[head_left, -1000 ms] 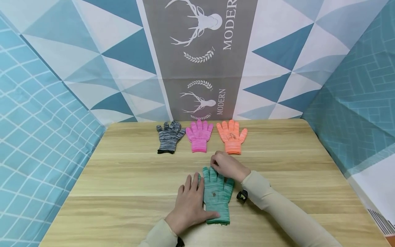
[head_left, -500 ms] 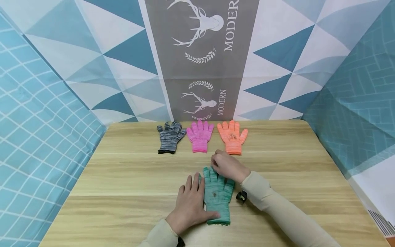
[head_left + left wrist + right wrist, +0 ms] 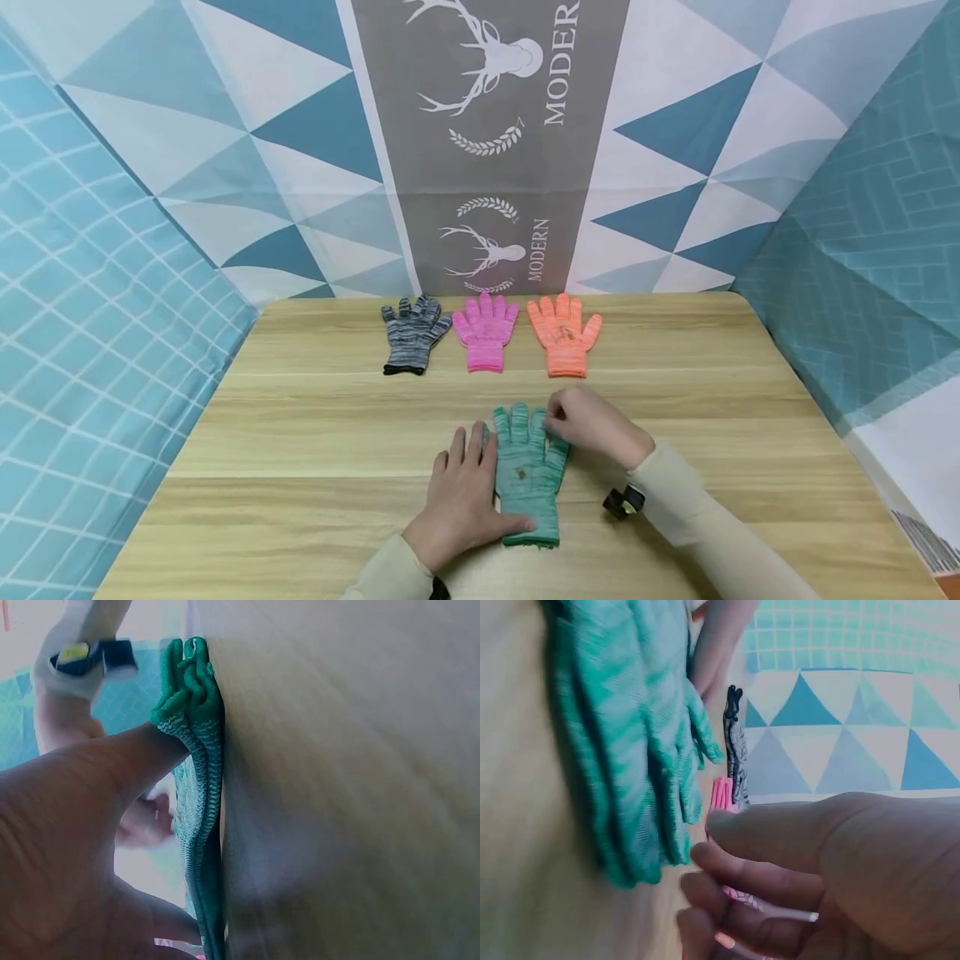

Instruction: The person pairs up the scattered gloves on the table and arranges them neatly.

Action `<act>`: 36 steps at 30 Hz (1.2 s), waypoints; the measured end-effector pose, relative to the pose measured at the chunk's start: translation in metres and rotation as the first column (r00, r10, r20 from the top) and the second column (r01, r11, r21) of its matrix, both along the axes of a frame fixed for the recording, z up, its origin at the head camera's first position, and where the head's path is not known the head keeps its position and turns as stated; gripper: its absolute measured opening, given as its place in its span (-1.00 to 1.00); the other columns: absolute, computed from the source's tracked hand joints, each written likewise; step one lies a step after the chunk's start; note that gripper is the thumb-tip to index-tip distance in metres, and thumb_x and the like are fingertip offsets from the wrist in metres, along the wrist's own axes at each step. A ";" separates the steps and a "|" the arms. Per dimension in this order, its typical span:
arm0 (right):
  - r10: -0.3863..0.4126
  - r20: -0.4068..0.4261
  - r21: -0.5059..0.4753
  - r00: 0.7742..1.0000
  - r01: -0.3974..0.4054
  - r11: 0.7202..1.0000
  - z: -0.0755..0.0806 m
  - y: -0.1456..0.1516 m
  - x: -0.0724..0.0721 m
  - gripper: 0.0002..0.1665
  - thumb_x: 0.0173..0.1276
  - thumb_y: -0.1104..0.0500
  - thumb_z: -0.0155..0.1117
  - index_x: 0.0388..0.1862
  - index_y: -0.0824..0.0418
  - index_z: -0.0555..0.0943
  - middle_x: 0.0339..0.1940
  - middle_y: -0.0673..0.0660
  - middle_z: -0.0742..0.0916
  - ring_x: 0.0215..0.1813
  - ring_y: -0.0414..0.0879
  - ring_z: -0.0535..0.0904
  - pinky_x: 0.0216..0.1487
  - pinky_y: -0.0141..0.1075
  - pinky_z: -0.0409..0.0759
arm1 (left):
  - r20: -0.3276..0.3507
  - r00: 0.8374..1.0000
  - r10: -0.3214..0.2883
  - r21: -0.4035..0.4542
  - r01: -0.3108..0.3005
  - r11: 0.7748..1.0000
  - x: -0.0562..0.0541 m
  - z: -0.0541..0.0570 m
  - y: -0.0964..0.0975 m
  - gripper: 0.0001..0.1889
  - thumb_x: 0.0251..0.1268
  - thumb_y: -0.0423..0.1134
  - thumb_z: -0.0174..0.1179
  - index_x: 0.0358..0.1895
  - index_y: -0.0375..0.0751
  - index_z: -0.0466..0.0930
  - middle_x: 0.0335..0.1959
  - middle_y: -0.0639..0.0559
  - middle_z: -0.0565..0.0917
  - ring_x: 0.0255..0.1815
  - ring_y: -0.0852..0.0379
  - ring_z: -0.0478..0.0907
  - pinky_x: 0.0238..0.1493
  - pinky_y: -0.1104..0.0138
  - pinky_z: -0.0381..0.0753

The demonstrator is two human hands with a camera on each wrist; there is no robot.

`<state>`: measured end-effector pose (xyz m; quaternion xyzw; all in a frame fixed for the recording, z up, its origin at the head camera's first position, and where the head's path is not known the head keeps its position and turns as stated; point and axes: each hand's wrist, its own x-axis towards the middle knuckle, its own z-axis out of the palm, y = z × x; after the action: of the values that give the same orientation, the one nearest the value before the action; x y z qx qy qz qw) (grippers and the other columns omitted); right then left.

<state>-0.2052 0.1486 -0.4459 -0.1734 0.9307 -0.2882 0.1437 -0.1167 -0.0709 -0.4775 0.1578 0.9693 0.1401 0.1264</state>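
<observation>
A teal-green knit glove [image 3: 527, 487] lies on the wooden table in front of me, its fingers pointing away and a small dark mark on its palm. My left hand [image 3: 459, 498] rests along its left side with straight fingers, the thumb pressing on the cuff. In the left wrist view that thumb [image 3: 142, 761] lies on the edge of the layered cuff. My right hand [image 3: 596, 423] is at the glove's upper right fingers. The right wrist view shows its loosely curled fingers [image 3: 742, 874] beside the green fingertips [image 3: 641, 866], with nothing visibly held.
Along the far table edge lie a grey-black glove [image 3: 408, 335], a pink glove [image 3: 485, 332] and an orange glove [image 3: 566, 335], fingers pointing away. Patterned cloth [image 3: 487, 150] stands upright behind the wooden table [image 3: 300, 433], with blue cloth at both sides.
My right hand has moved to the right and slightly nearer, from the green glove's middle fingers to its right ones. My left hand and the other gloves stay put.
</observation>
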 end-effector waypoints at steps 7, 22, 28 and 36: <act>-0.089 0.021 0.048 0.996 0.088 0.995 -0.005 0.012 0.020 -0.73 0.37 0.20 0.44 -0.55 0.14 0.66 -0.59 -0.02 0.62 -0.59 -0.19 0.43 -0.54 -0.35 0.37 | 0.006 1.000 0.001 -0.008 -0.001 1.000 0.000 0.002 0.002 0.37 -0.10 0.64 0.28 0.63 -0.30 0.08 0.67 -0.29 0.04 0.65 -0.39 0.01 0.44 -0.27 0.27; -0.168 -0.079 0.060 0.983 0.173 0.983 -0.010 0.011 0.033 -0.77 0.34 0.28 0.45 -0.53 0.16 0.68 -0.52 -0.03 0.68 -0.48 -0.20 0.51 -0.44 -0.32 0.52 | -0.020 1.000 -0.008 -0.006 0.008 1.000 0.000 0.000 0.001 0.37 -0.10 0.63 0.29 0.62 -0.32 0.10 0.67 -0.30 0.06 0.64 -0.40 0.04 0.42 -0.29 0.28; -0.120 -0.167 0.058 0.979 0.131 0.990 -0.005 0.002 0.047 -0.88 0.35 0.22 0.46 -0.25 0.28 0.74 -0.34 0.10 0.72 -0.32 -0.16 0.62 -0.29 -0.24 0.67 | -0.062 0.998 0.016 0.038 -0.014 0.999 0.005 0.006 0.002 0.39 -0.10 0.58 0.35 0.63 -0.37 0.02 0.66 -0.36 0.04 0.64 -0.40 0.03 0.38 -0.28 0.36; 0.253 -0.352 0.164 0.901 -0.207 0.965 0.000 -0.002 0.071 -0.68 0.35 0.17 0.48 -0.06 0.38 0.72 -0.17 0.19 0.72 -0.16 -0.05 0.68 -0.15 -0.24 0.73 | -0.131 0.991 -0.001 0.007 0.001 1.000 0.013 0.016 0.002 0.26 -0.04 0.51 0.39 0.56 -0.37 0.22 0.56 -0.38 0.28 0.55 -0.43 0.23 0.23 -0.25 0.51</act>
<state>-0.1340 0.1466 -0.4463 -0.3242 0.9298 -0.1738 0.0092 -0.1032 -0.0691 -0.4610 0.1675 0.9749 0.1327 0.0622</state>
